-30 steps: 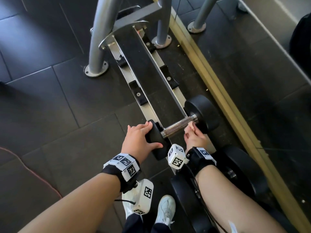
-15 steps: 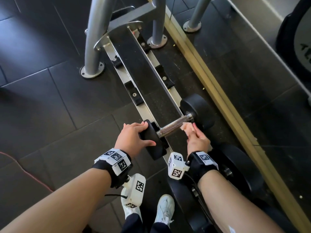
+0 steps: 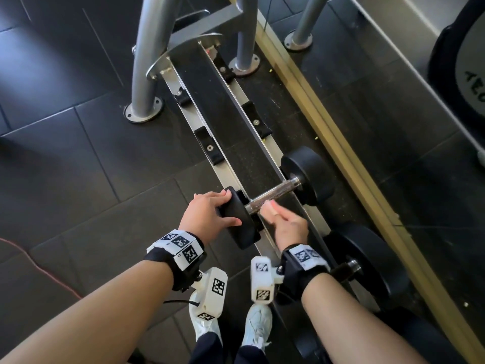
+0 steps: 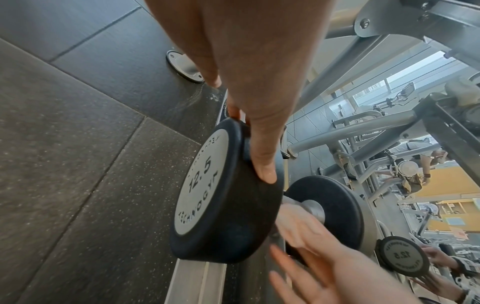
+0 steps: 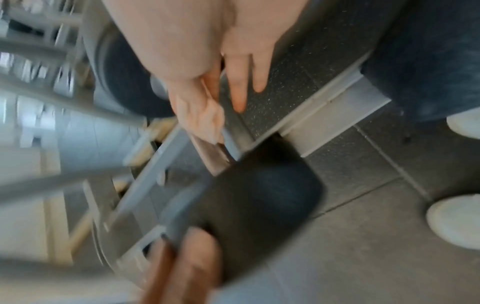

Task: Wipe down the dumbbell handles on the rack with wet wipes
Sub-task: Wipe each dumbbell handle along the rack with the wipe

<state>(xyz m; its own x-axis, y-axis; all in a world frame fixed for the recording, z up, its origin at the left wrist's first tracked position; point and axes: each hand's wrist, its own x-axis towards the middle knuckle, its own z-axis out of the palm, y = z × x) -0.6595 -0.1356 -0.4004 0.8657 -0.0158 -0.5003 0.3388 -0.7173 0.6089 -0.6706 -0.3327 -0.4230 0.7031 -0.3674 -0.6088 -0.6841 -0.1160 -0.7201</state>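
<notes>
A black 12.5 dumbbell lies across the low rack rails (image 3: 233, 177). My left hand (image 3: 207, 214) grips its left head (image 3: 240, 227), fingers over the top and thumb on the near side, also clear in the left wrist view (image 4: 226, 195). My right hand (image 3: 284, 223) pinches a pale wet wipe (image 3: 267, 208) against the knurled steel handle (image 3: 278, 190), close to the left head. The wipe (image 5: 205, 119) shows bunched under the thumb in the blurred right wrist view, with the handle (image 5: 214, 158) just past it. The right head (image 3: 308, 177) is untouched.
A second, larger dumbbell (image 3: 367, 261) rests on the rack under my right wrist. Grey rack uprights (image 3: 143, 82) are bolted to the dark floor tiles ahead. A mirror with a yellow base strip (image 3: 338, 153) runs along the right. My white shoes (image 3: 258, 327) stand below, and a red cable (image 3: 34, 256) lies left.
My right hand has slid the wipe along the handle from its right end toward the left head. The left hand keeps its grip on the left head.
</notes>
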